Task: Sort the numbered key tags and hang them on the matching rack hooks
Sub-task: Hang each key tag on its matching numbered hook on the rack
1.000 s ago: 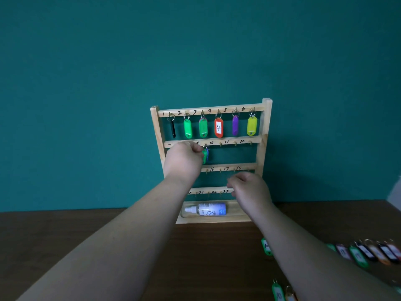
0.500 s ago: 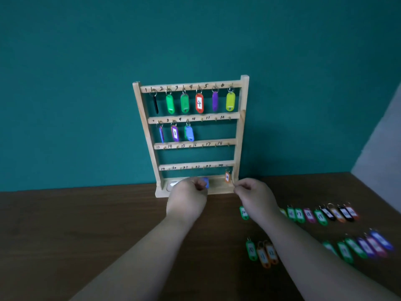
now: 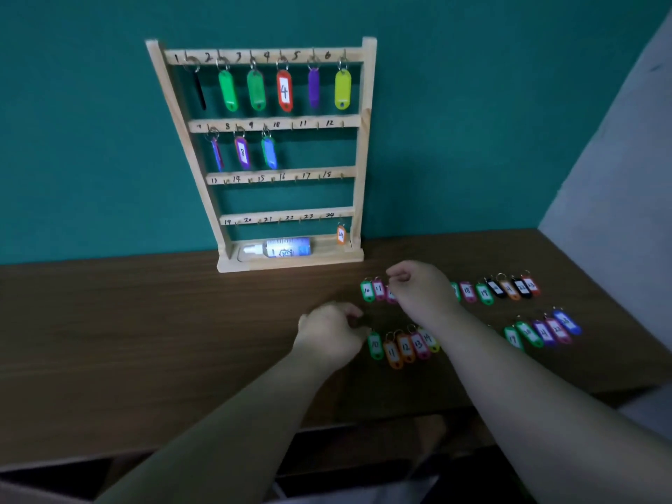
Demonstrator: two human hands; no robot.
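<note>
On table (image 3: 182,321): left hand (image 3: 329,334) curled beside tag 10 (image 3: 375,344); right hand (image 3: 423,291) curled over far tag row (image 3: 487,291); grasp unclear.

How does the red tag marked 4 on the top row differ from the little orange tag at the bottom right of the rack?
The red tag hangs on the top rail beside five others; the orange tag hangs alone under the bottom rail. The red tag reads 4; the orange tag reads 24. The red tag looks larger in this view, while the orange tag hangs just above the rack base. Both show white labels and hang from metal rings.
</note>
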